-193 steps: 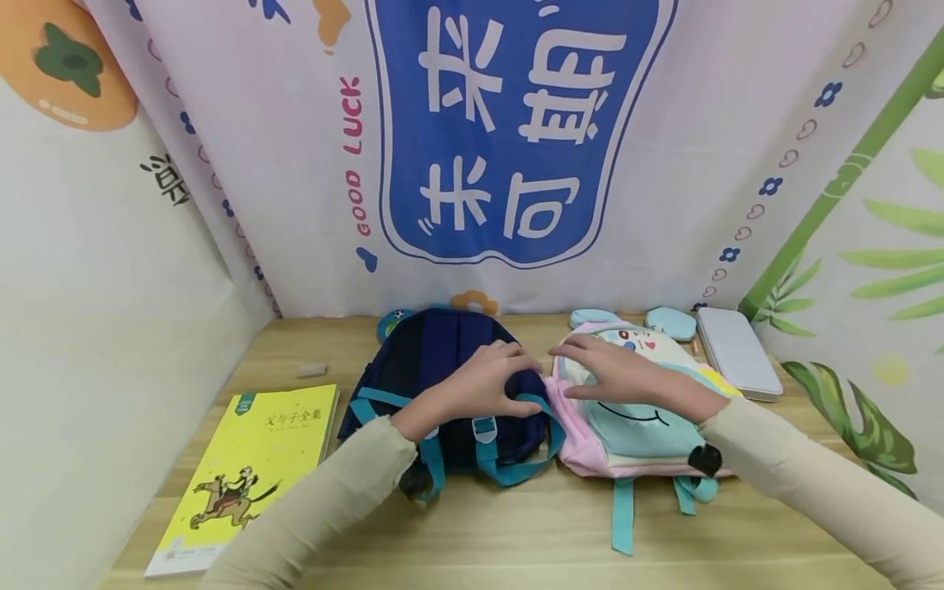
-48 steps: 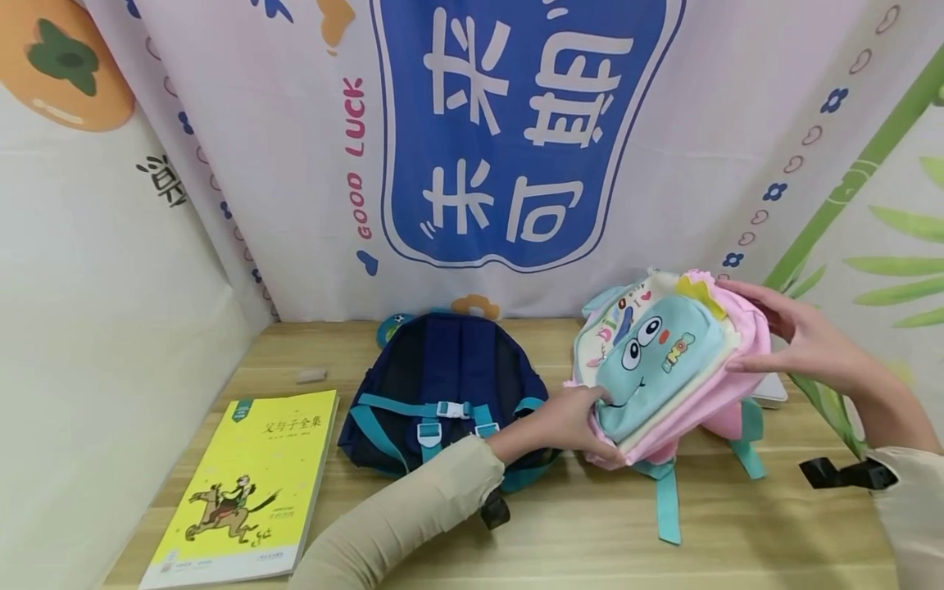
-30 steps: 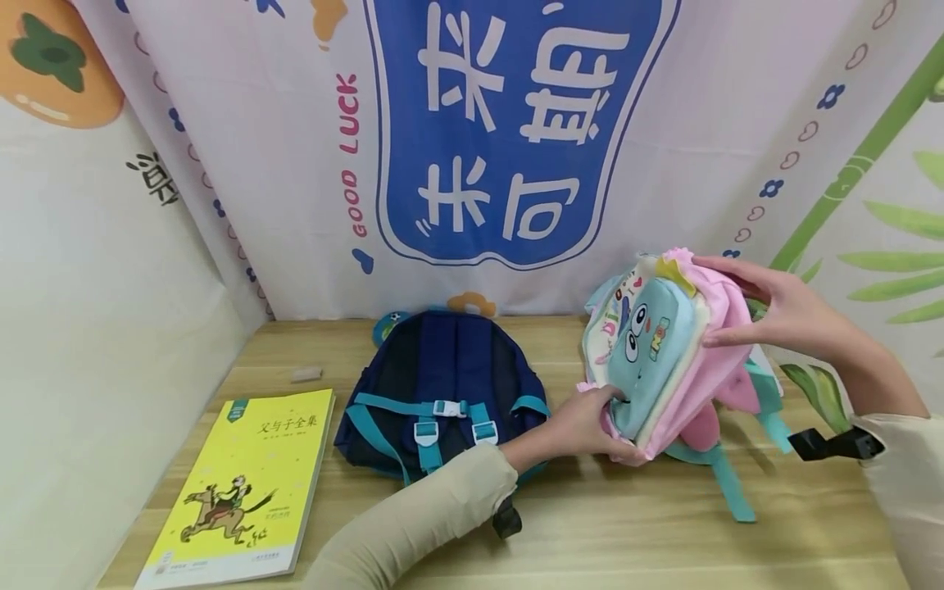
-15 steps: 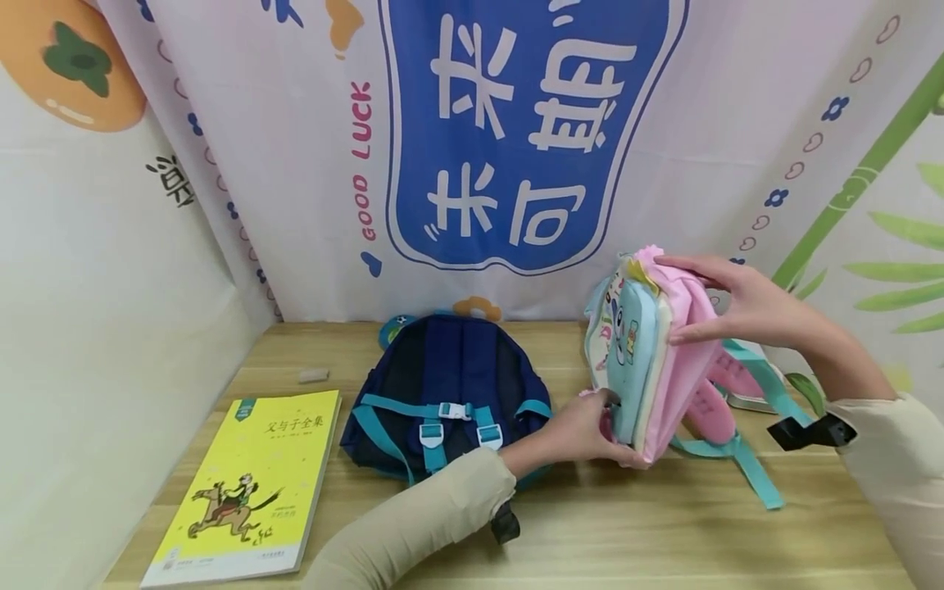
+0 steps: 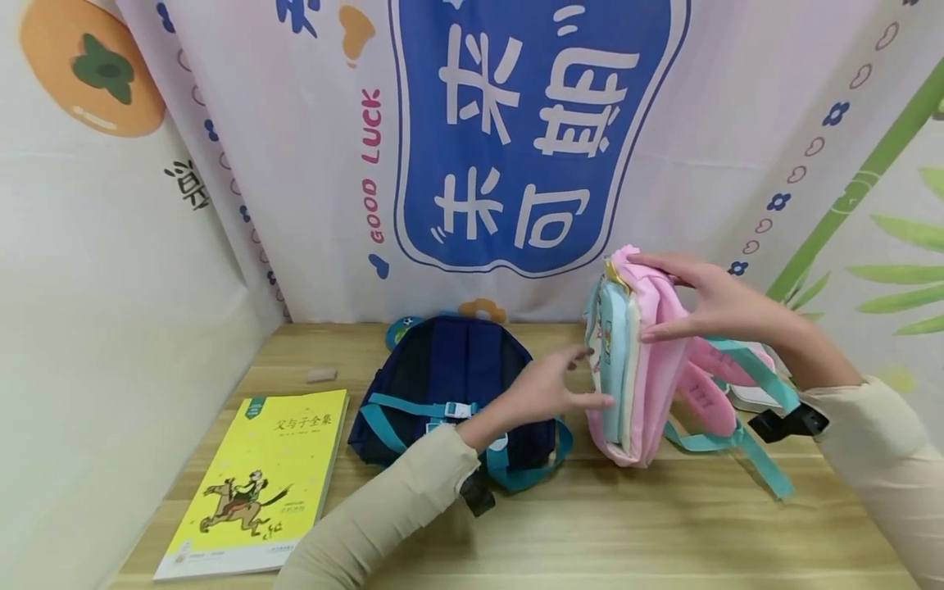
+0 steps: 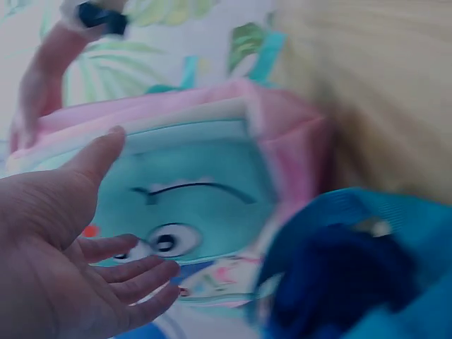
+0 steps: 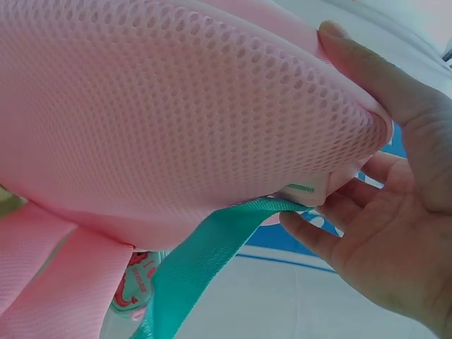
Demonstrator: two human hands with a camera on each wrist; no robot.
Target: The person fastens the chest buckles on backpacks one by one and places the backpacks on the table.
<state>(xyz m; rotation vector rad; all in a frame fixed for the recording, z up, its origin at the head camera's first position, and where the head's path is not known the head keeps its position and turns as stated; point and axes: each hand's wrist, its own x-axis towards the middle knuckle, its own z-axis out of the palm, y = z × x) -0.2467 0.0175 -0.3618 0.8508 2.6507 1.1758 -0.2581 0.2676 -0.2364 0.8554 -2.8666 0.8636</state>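
A pink and turquoise child's backpack stands on edge at the right of the table, its cartoon-face front turned to the left. My right hand grips its upper end, thumb on the near side and fingers over the far side. The right wrist view shows the hand around the corner of the pink mesh back, with a turquoise strap hanging below. My left hand is held beside the backpack's front, fingers spread and holding nothing. It overlaps a navy backpack lying straps up.
A yellow book lies at the left of the wooden table, with a small grey-beige block behind it. A white flat case is partly hidden behind the pink backpack. A printed cloth hangs at the back.
The pink backpack has been raised from lying flat and turned until its front faces left. My left hand has let go of its lower corner and drawn back left; my right hand keeps its grip.
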